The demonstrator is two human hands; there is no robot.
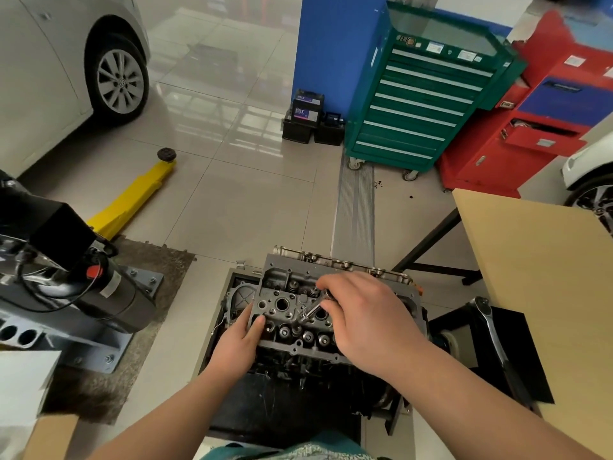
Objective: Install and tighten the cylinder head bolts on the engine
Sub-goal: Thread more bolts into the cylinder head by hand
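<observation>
I've got the cylinder head point(298, 313) low in the centre of the frame, sitting on top of the engine block point(318, 363), which stands on a dark base on the tiled floor. My right hand point(365, 323) is over the head's right half, fingers curled round the top of a chrome socket extension point(313, 308). The tool tilts down and to the left, its lower tip meeting the head approx in the middle, near 1 of the round bores; I can't tell whether a bolt sits under the tip. My left hand point(238, 343) is at the head's left edge, fingers fairly straight, thumb lying on the top face by the corner, bracing rather than gripping anything.

Right of the engine, a ratchet wrench point(494, 340) lies on a black mat on a light wooden table point(547, 260), well apart from both hands. Upper right of the frame: a green tool cabinet point(421, 97) w/ a red cabinet point(537, 127) beside it. 2 or 3 car batteries point(308, 117) stand on the floor left of the green cabinet. A yellow lift arm point(132, 200) runs across mid left, a white car point(66, 61) fills the upper left corner.
</observation>
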